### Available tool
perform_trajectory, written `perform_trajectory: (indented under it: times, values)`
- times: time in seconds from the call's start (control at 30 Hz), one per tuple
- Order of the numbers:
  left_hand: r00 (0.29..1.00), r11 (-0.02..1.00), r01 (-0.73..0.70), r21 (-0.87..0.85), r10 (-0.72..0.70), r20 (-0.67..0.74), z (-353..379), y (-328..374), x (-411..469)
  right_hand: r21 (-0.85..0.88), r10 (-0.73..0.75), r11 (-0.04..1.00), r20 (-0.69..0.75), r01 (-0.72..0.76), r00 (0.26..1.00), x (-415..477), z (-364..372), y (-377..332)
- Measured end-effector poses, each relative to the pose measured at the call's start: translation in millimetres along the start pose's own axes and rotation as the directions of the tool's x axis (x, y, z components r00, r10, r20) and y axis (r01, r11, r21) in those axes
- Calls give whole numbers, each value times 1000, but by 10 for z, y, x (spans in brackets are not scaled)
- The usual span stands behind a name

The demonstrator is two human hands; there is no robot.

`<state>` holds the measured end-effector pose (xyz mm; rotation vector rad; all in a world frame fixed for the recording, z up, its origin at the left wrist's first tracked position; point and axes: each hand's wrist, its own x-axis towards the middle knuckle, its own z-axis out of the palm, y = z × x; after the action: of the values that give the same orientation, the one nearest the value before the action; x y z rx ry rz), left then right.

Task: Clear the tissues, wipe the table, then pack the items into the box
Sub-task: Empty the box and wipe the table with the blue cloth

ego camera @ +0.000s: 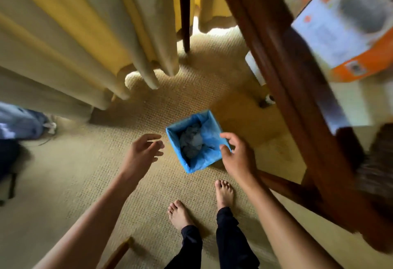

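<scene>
Bottom centre of the frame, two bare feet (223,192) stand on the carpet (85,173), just short of the bin (176,141). Both arms reach up the frame toward it. The left hand (142,151), left of centre, hangs beside the bin with fingers loosely spread and holds nothing. The right hand (236,156) sits at the bin's right rim, fingers gently curved and nothing in them; I cannot tell whether they touch the blue liner (212,128).

The tissues (191,143) lie crumpled at the bottom of the bin, centre of the frame, so the clearing step looks done, with wiping and packing left.

Risks from here, as I judge them:
- The bin looks light and stands close to the toes. A step forward or a brush from the right hand could tip it and spill the tissues onto the carpet.
- A finger caught in the liner could drag it off the rim as the hand lifts.
- The dark wood table (282,73) runs down the right side, just beside the right arm. Rising or turning fast could knock an elbow on its edge.
- The orange box (348,24), upper right, lies on the table near that edge and is blurred. A bump could shift it.

Curtains (85,34) fill the upper left, well apart from both hands
</scene>
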<state>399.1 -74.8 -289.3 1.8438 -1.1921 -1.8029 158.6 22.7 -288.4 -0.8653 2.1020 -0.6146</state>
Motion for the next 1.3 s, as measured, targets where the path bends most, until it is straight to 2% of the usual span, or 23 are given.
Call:
perform_trajectory:
  times: [0.17, 0.33, 0.53, 0.8, 1.03, 1.2, 1.3]
  values:
    - [997, 999, -48, -6, 48, 68, -214, 799, -575, 91, -80, 992, -45, 83, 996, -415, -622, -743]
    - [977, 986, -162, -49, 167, 129, -299, 1717, -1032, 154, -144, 974, -134, 164, 980, -784, -1254, -1422]
    - [951, 962, -268, 59, 254, 178, -218, 2810, -1079, 216, -207, 946, -164, 240, 965, -978, -1865, -1970]
    - [874, 853, -477, 210, 436, 214, 173, 4256, -1107, 242, -257, 915, -267, 323, 929, -514, -2728, -2585]
    - [834, 771, -549, 322, 533, 143, 664, 4840, -930, 281, -197, 914, -325, 293, 925, 1, -3402, -2729]
    - [790, 696, -605, 387, 588, 175, 922, 5072, -628, 198, -178, 945, -362, 262, 915, 331, -3878, -2800]
    - [767, 612, -625, 484, 596, 237, 1033, 5127, -357, 190, -131, 957, -396, 221, 909, 552, -4091, -2826]
